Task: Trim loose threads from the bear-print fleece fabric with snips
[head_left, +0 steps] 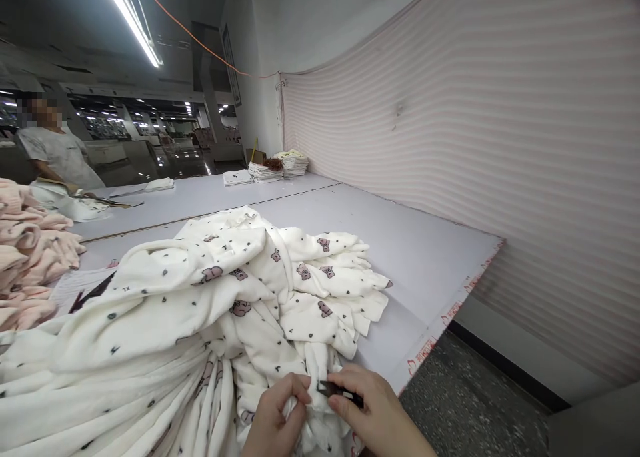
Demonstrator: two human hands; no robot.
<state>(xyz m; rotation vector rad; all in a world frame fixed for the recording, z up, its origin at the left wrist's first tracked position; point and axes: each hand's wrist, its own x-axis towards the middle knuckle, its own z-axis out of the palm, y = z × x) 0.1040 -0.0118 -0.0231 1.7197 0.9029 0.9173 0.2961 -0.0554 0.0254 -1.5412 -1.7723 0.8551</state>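
Gripping a gathered fold at the near edge of the white fabric (240,270), the left hand (281,410) has its thumb and fingertips pinched together on the cloth. The right hand (369,404) is closed around a small black tool (340,393), shaped like thread snips; its tip points leftward and lies against or just in front of the same fold. Contact between tip and cloth cannot be confirmed. The two hands are near each other but apart, with the fold between them.

The fabric lies in a large, loose heap over the near and left part of the grey worktop (410,244), bunched in long pleats at lower left and fanned out in layered ends towards the right. Its surface carries brownish animal figures and small dark marks.

At the left edge sits a pile of pink fabric (27,257). Along the far side, white stacks (265,172) stand near the corner, with a reddish-brown bundle (273,164) on top. A striped sheet (475,137) covers the wall at right. Beyond the worktop, far left, a person in a pale short-sleeved top (57,154) stands beside further white material (75,202).
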